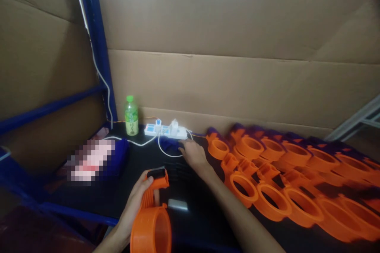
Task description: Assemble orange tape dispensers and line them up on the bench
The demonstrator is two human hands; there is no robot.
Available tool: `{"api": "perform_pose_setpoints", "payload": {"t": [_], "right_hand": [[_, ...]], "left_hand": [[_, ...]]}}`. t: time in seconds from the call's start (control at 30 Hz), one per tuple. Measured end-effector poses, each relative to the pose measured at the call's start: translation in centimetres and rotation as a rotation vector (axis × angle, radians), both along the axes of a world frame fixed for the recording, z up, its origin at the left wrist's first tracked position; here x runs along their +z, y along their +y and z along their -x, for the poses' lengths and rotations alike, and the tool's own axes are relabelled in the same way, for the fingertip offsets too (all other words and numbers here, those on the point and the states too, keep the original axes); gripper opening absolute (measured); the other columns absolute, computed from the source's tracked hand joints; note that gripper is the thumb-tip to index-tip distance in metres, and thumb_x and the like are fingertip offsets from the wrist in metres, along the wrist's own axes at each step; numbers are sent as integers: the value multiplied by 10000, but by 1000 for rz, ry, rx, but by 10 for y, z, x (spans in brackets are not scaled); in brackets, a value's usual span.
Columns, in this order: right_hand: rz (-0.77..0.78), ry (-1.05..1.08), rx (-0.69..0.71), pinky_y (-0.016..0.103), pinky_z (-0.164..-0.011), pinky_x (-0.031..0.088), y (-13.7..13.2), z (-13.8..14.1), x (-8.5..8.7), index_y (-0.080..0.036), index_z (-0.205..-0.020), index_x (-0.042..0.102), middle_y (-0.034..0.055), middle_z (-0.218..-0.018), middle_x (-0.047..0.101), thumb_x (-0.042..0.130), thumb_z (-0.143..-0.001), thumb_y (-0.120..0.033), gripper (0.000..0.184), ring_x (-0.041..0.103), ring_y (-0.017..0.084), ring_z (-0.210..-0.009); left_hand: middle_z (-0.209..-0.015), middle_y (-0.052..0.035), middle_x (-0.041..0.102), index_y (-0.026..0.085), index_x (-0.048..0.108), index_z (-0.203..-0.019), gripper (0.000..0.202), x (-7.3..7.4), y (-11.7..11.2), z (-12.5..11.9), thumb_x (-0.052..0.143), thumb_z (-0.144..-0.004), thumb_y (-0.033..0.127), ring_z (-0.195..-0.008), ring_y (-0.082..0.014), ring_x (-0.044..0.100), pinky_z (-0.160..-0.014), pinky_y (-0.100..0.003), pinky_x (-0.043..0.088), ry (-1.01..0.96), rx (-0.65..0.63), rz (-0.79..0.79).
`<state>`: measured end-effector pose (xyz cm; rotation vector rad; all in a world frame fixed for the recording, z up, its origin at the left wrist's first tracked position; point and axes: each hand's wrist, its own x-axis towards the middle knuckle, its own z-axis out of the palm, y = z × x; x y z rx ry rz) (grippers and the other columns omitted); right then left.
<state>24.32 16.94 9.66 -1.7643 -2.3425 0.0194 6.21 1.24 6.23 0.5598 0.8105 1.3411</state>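
My left hand (pixel 146 182) is wrapped round the ribbed grip of an orange plastic part with a large ring (pixel 151 229) at its lower end. A black piece (pixel 156 173) sits in the top of this part, under my thumb. My right hand (pixel 193 156) reaches forward to a small pile of dark blue pieces (pixel 168 144) in front of the power strip. Its fingers look slightly apart at the edge of the pile, though the tips are partly hidden. Several black strips (pixel 178 172) lie between my hands, and a small light-coloured flat piece (pixel 177 204) lies nearer to me.
Rows of similar orange ringed parts (pixel 273 201) cover the right side of the black tabletop (pixel 142 156). A white power strip (pixel 151 129) with looping cables and a green-capped bottle (pixel 131 116) stand at the back. A blue bag (pixel 121 154) lies left. Cardboard (pixel 222 83) walls the back.
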Motion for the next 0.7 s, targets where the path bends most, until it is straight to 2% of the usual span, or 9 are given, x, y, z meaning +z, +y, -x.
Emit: {"api": "perform_pose_setpoints", "payload": {"t": [0.23,0.47,0.6,0.7], "right_hand": [[60,9,12,400,-886,525,8,-4,-9,-159,-1193,582,83,-1206,589,570,-953,-331,296,604,196,-1036],[14,133,-15,406,-890,518,7,-13,-7,-146,-1138,603,75,-1165,608,577,-947,-329,266,607,193,-1024],[-28,275,6,334,-845,515,2,-14,-2,-146,-1038,639,75,-1003,675,593,-921,-246,161,651,169,-897],[-36,400,125,271,-780,516,-9,-6,1,-155,-970,651,50,-867,698,590,-899,-190,100,667,144,-787]], "left_hand": [[-580,-7,642,184,620,-978,204,14,-6,-1,657,-857,344,-491,-117,547,-494,-196,456,-18,21,6],[-551,2,625,196,623,-953,196,12,-7,0,644,-859,367,-461,-113,518,-500,-215,472,-30,35,38],[-570,-8,629,175,649,-908,236,13,-6,2,633,-858,405,-450,-108,506,-503,-223,477,9,65,-3],[-590,-13,637,165,657,-930,254,11,-4,2,591,-885,406,-460,-109,519,-533,-234,489,20,89,-53]]}}
